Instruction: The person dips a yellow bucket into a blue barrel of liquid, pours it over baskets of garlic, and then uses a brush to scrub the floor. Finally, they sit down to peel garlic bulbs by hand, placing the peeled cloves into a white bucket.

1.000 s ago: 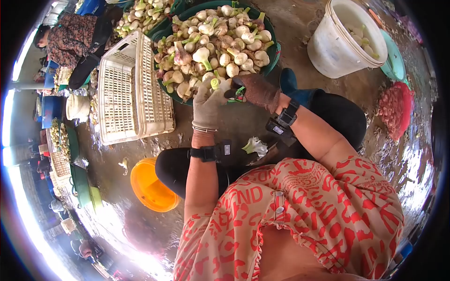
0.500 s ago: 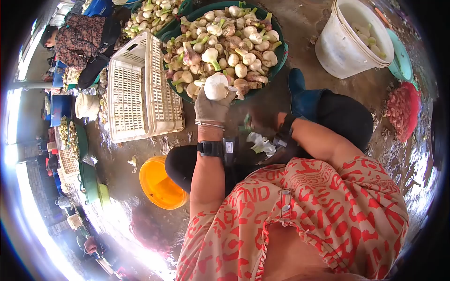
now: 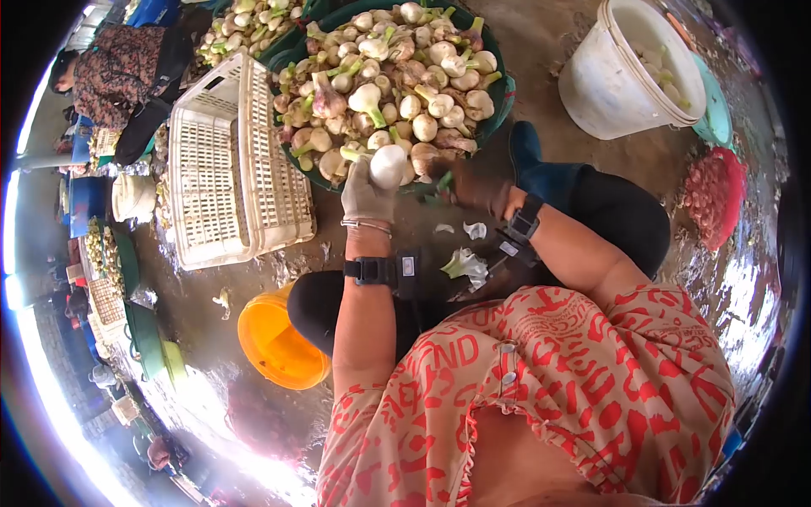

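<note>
My left hand [image 3: 369, 193], in a pale glove, is closed around a white garlic bulb [image 3: 389, 166] at the near edge of the round green tub [image 3: 505, 108]. That tub is heaped with garlic bulbs [image 3: 410, 106], many with green stems. Just right of the held bulb is my right hand [image 3: 481, 188], in a dark glove, its fingers wrapped round a small tool with a green handle [image 3: 445, 182]. The tool's blade cannot be made out. Peeled skin [image 3: 466, 267] lies below, between my knees.
A white plastic crate [image 3: 245, 169] stands left of the tub, with a yellow bucket [image 3: 283, 340] nearer me. At right are a white bucket [image 3: 591, 93] holding bulbs and a red mesh sack [image 3: 715, 198]. Another person [image 3: 118, 76] sits at the upper left.
My right hand has moved up and left, close to the held bulb. More peeled skin shows below. The view has shifted slightly.
</note>
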`<state>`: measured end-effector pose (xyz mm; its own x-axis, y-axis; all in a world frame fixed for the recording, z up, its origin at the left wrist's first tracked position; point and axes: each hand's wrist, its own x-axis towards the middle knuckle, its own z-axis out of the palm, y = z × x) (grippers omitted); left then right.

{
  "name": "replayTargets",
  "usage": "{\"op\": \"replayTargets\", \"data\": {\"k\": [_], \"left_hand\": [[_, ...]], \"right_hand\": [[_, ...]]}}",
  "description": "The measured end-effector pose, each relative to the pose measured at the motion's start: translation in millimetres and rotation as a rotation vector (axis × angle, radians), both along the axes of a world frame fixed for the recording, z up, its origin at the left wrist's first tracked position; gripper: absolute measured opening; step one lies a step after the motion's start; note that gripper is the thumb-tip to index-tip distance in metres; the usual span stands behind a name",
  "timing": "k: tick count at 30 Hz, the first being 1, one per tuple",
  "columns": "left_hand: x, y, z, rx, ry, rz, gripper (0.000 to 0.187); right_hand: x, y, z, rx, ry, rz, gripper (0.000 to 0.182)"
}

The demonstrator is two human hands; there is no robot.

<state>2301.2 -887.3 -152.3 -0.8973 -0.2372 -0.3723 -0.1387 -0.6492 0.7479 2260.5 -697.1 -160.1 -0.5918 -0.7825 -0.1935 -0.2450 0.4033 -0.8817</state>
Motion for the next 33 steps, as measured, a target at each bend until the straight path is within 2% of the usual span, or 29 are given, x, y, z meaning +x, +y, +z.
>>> {"op": "replayTargets", "data": {"k": [1,2,4,5,6,7,8,9,10,12,13,14,15,16,17,18,20,21,22,23,24,25,26,27,28,29,30,32,33], "left_hand": [[-3.2,2.5,-11.8,-0.456,0.143,-0.126,0.031],[-10.0,14.3,10.7,-0.054,0.087,-0.170,0.030],[-19.3,35.7,43.0,-0.182,0.084,-0.230,0.031],[-26.0,45.0,53.7,-0.106,0.136,-0.096,0.031],[-33.1,43.3,66.6,-0.137,0.099,-0.086,0.043],[-43.0,39.3,73.9,-0.265,0.063,-0.034,0.044],[-56.9,32.4,77.9,-0.393,0.024,0.019,0.045],[-75.8,13.3,45.6,-0.546,0.054,0.086,0.044],[-84.7,4.5,46.3,-0.774,0.052,0.090,0.045],[-115.2,-17.0,12.5,-1.495,0.007,-0.066,0.051],[-123.6,-18.1,1.0,-1.691,-0.022,-0.156,0.057],[-130.8,-7.5,8.1,-1.866,-0.205,-0.268,0.058],[-139.8,1.0,15.7,-1.914,-0.322,-0.355,0.057],[-147.5,5.7,23.0,-1.957,-0.444,-0.444,0.057],[-154.4,6.0,20.8,-1.983,-0.472,-0.444,0.054],[-157.9,3.7,21.6,-1.985,-0.468,-0.444,0.054],[-155.0,-4.5,31.3,-1.734,-0.416,-0.295,0.053],[-143.9,-7.2,38.8,-1.563,-0.286,-0.194,0.053],[-137.1,-11.5,29.8,-1.576,-0.208,-0.153,0.048],[-122.7,-7.0,31.9,-1.226,-0.203,-0.182,0.044],[-107.1,5.5,38.6,-0.873,-0.194,-0.198,0.040],[-90.8,21.3,47.8,-0.765,-0.199,-0.224,0.034],[-81.6,24.9,33.6,-0.798,-0.188,-0.272,0.033],[-71.2,27.1,20.6,-0.662,-0.173,-0.297,0.034],[-61.8,32.5,17.7,-0.526,-0.155,-0.319,0.035],[-40.8,48.2,70.7,-0.371,-0.245,-0.378,0.046],[-29.9,56.0,68.0,-0.375,-0.247,-0.378,0.046],[-10.2,69.4,67.8,-0.712,0.195,-0.261,0.064],[-3.7,68.4,70.2,-1.097,0.314,-0.236,0.078]], "right_hand": [[-3.5,-0.9,1.5,-0.509,-0.360,-0.334,0.025],[-5.1,-0.6,15.7,-0.505,-0.351,-0.346,0.025],[-11.0,2.9,44.2,-0.307,-0.244,-0.401,0.029],[-30.3,23.0,47.8,0.014,-0.099,-0.294,0.030],[-36.1,33.9,47.5,-0.311,0.096,-0.466,0.030],[-41.8,41.3,53.4,-0.642,0.291,-0.626,0.029],[-72.5,54.0,68.0,-1.070,-0.451,-0.459,0.031],[-78.1,75.5,108.5,-1.024,-0.177,-0.573,0.052],[-105.8,104.9,109.2,-1.484,-0.412,-0.305,0.062],[-100.8,122.6,125.4,-1.551,-0.384,-0.602,0.072],[-100.9,118.9,122.3,-1.504,-0.436,-0.632,0.067],[-102.1,113.0,113.0,-1.455,-0.487,-0.664,0.063],[-101.2,106.4,102.7,-1.456,-0.473,-0.657,0.063],[-99.3,98.2,89.1,-1.276,-0.513,-0.776,0.055],[-99.2,93.1,73.5,-1.091,-0.550,-0.891,0.048],[-100.4,90.9,51.5,-1.093,-0.547,-0.891,0.048],[-97.5,82.8,24.6,-1.252,-0.765,-0.497,0.041],[-91.7,76.4,21.0,-1.265,-0.767,-0.496,0.041],[-77.5,56.8,32.7,-0.827,-0.275,-0.572,0.043],[-64.0,37.2,38.8,-0.358,0.187,-0.595,0.049],[-57.7,21.9,37.5,-0.316,0.336,-0.551,0.060],[-54.5,12.8,32.7,-0.211,0.404,-0.486,0.058],[-49.4,6.7,33.0,-0.107,0.470,-0.419,0.056],[-42.2,6.4,34.3,-0.079,0.532,-0.416,0.046],[-41.7,9.4,28.2,-0.080,0.526,-0.419,0.046],[-46.2,10.8,17.5,-0.236,0.291,-0.513,0.040],[-44.7,11.5,12.1,-0.391,0.052,-0.598,0.036],[-30.5,12.0,32.5,-0.461,-0.021,-0.650,0.033],[-25.9,13.1,33.6,-0.550,-0.120,-0.626,0.034]]}}
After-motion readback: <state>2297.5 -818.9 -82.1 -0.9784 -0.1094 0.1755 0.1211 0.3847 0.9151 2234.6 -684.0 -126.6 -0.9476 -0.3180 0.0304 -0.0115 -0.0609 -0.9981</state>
